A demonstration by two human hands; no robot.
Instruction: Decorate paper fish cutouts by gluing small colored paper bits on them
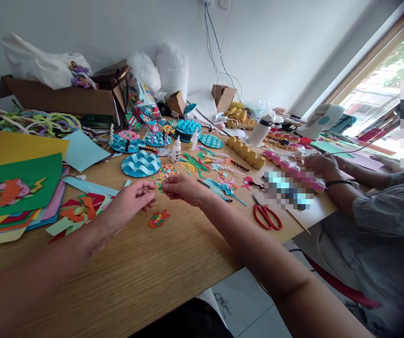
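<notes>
My left hand (135,198) is held above the table with curled fingers, thumb close to the fingertips. Whatever it may hold is too small to make out. Facing it, my right hand (184,190) has thumb and fingers pinched together at the near edge of a pile of small coloured paper dots (167,172). Anything within that pinch is hidden. Just below the two hands lies an orange paper fish (158,219) with coloured dots on its body. A blue plate with paper waves (140,163) and a white glue bottle (176,151) are behind the hands.
Red-handled scissors (267,217) and a wooden stick (299,222) lie to the right. Paper scraps (85,209) and stacked coloured sheets (43,176) cover the left. A co-worker's hand (320,165) touches a pink egg-carton strip (293,172). Finished fish plates (126,143) sit behind.
</notes>
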